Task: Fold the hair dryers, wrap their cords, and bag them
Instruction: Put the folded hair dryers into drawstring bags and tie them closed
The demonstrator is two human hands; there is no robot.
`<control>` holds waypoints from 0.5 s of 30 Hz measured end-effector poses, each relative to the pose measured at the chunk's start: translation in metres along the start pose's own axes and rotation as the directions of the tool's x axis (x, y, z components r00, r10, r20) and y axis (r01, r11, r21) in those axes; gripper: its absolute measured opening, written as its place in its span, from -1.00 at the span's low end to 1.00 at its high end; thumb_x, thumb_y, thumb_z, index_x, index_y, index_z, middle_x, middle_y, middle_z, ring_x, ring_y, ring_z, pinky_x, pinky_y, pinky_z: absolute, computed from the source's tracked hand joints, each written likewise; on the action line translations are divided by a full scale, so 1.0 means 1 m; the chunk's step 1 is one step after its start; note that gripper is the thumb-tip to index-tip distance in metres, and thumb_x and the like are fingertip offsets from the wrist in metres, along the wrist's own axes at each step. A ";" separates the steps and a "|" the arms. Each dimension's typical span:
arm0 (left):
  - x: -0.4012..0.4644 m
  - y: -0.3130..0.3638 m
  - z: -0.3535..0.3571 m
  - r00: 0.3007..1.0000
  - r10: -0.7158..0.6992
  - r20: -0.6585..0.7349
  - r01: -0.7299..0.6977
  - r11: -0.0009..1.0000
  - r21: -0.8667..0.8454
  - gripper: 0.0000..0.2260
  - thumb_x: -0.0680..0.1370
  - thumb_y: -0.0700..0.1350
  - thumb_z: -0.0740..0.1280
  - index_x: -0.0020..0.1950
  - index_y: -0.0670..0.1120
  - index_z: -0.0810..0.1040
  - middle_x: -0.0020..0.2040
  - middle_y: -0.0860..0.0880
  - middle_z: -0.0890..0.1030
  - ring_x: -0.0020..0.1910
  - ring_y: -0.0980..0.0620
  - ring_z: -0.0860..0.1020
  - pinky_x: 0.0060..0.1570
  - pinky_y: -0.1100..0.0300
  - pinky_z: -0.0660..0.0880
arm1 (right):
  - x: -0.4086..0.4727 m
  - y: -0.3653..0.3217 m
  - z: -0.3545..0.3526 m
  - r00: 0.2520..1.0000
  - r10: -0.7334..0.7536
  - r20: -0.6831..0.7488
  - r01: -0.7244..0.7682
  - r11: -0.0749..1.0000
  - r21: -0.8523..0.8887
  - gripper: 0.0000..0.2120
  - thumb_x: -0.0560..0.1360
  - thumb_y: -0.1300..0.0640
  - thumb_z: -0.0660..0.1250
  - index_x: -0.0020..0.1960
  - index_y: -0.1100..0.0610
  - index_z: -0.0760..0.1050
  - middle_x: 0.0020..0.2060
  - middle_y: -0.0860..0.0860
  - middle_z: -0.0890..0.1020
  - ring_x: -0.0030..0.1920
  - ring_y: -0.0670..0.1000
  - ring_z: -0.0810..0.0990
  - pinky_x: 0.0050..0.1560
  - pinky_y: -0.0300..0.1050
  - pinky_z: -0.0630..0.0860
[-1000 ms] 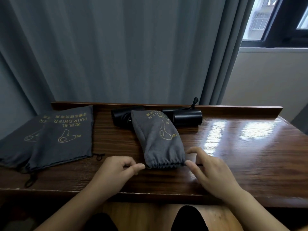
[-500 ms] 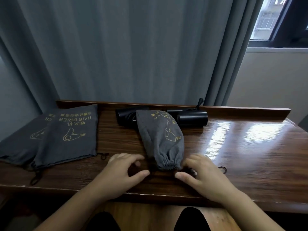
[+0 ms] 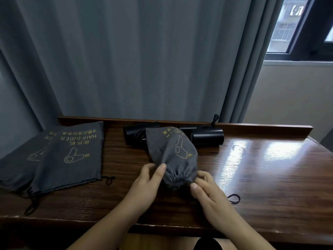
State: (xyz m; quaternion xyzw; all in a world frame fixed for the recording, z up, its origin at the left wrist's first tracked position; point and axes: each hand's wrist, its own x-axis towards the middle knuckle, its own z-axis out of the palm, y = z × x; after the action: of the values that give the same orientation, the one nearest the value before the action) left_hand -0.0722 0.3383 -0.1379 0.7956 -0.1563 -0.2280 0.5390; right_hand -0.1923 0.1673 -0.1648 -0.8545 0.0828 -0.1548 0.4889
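the right hand pinches the drawstring at the gathered mouth of the filled bag, thumb and forefinger closed narrow on the cord right where it leaves the puckered cloth. the left hand cups the bag's neck from nine o'clock, thumb up against the fabric and fingers curved round it. the bag bulges with something inside, though its contents are hidden; it lies slanting from the hands toward twelve o'clock. a loose loop of cord rests on the table at three o'clock of the right hand. behind the bag at twelve o'clock lie two black hair dryers, unbagged. two flat empty bags overlap at nine o'clock. compared with half a second ago, the mouth is drawn tighter and the left hand has risen from the tabletop onto the bag.
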 end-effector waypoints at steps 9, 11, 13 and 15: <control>0.043 0.008 0.012 0.988 -0.089 0.123 0.122 0.947 -0.297 -0.54 0.42 0.38 0.37 0.31 0.44 0.44 0.29 0.18 0.59 0.27 0.01 0.55 0.35 -0.25 0.38 | -0.002 -0.010 0.001 0.961 -0.228 0.154 0.203 0.966 0.161 -0.67 0.62 0.24 0.23 -0.31 0.16 0.53 0.51 -0.23 0.35 0.53 -0.16 0.28 0.42 -0.26 0.29; 0.052 0.006 0.014 0.980 -0.119 0.157 0.161 0.942 -0.293 -0.76 0.47 0.24 0.36 0.13 0.40 0.57 0.18 0.15 0.67 0.21 0.00 0.59 0.35 -0.22 0.40 | -0.003 -0.010 0.000 0.955 -0.229 0.190 0.193 0.963 0.190 -0.68 0.62 0.23 0.24 -0.30 0.18 0.55 0.53 -0.23 0.31 0.53 -0.15 0.29 0.45 -0.20 0.29; 0.056 0.007 0.017 0.981 -0.078 0.177 0.128 0.949 -0.289 -0.80 0.60 0.06 0.30 0.18 0.27 0.59 0.12 0.13 0.68 0.15 0.05 0.62 0.22 0.02 0.50 | -0.002 -0.006 -0.002 0.957 -0.215 0.196 0.184 0.969 0.165 -0.68 0.62 0.19 0.25 -0.30 0.14 0.56 0.53 -0.24 0.29 0.53 -0.15 0.29 0.46 -0.10 0.30; 0.060 0.009 0.018 0.986 -0.001 0.164 0.038 0.973 -0.228 -0.79 0.65 -0.06 0.24 0.19 0.22 0.54 0.13 0.14 0.66 0.11 0.16 0.61 0.07 0.23 0.51 | 0.004 -0.002 -0.004 0.967 -0.183 0.180 0.166 0.981 0.104 -0.68 0.62 0.17 0.26 -0.30 0.08 0.55 0.51 -0.30 0.30 0.52 -0.21 0.27 0.44 -0.16 0.31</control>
State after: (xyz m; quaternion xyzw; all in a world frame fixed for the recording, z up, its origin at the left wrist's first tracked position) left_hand -0.0314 0.2910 -0.1468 0.7080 -0.1646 -0.3142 0.6107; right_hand -0.1902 0.1637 -0.1607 -0.8467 -0.0463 -0.1191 0.5165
